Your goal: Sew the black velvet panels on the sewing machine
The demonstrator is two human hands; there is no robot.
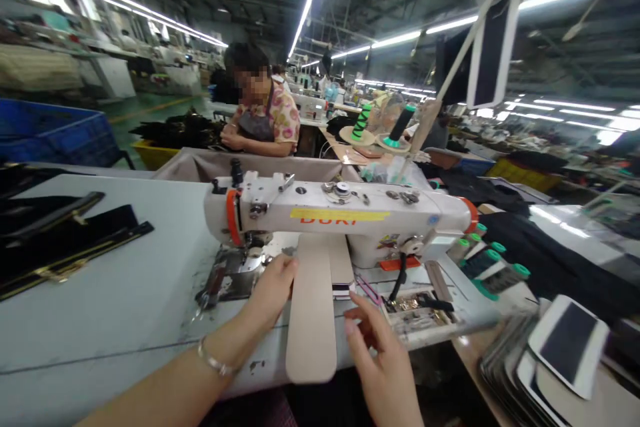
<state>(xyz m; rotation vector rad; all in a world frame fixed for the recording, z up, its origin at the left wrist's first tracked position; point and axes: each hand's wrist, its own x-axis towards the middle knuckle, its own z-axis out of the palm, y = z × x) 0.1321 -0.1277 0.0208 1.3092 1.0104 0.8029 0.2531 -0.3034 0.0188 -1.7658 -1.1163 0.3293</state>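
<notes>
A long beige panel (313,327) with rounded ends lies under the arm of the sewing machine (370,213), its near end reaching past the table edge. My left hand (274,287) grips the panel's left edge, thumb on top, beside the metal needle plate. To the right of the panel, my right hand (377,347) is off the table with its fingers apart and curved, holding nothing. Its index fingertip is near the end of a short stack of beige pieces (341,263) with dark and white edges. Pink-handled snips (369,289) lie just beyond that hand.
A parts tray (423,313) and green-topped thread cones (493,267) stand at right. More panels (565,347) are stacked lower right. Black pieces with gold zippers (65,240) lie at left. Behind the machine, a co-worker (270,113) sits beyond a cloth-lined bin (200,163).
</notes>
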